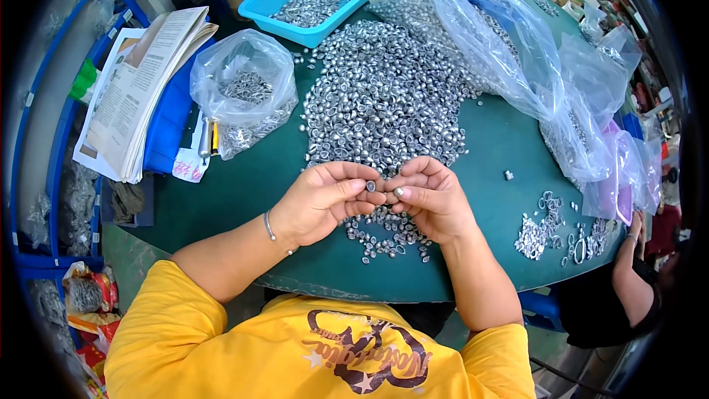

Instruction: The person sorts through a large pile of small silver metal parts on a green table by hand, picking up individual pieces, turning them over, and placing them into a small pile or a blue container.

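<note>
My left hand (pixel 325 203), with a thin bracelet on its wrist, pinches a small teardrop-shaped metal piece (pixel 371 186) whose hollow side faces up. Close beside it, my right hand (pixel 433 199) pinches a small rounded silver metal piece (pixel 399 192) between thumb and fingers. The fingertips of both hands nearly meet over the near end of a large pile of silver metal pieces (pixel 384 96). Below my hands lies a smaller scatter of the same pieces (pixel 384 240), partly hidden by my fingers.
On the green table (pixel 495 192) stand a light blue basket (pixel 255 16) and an open plastic bag (pixel 244 59), both holding metal pieces. Large clear bags (pixel 509 52) lie at the right, near small heaps (pixel 543 229). Papers (pixel 140 89) rest over a blue bin (pixel 168 129). Other people's arms (pixel 631 273) show at the right.
</note>
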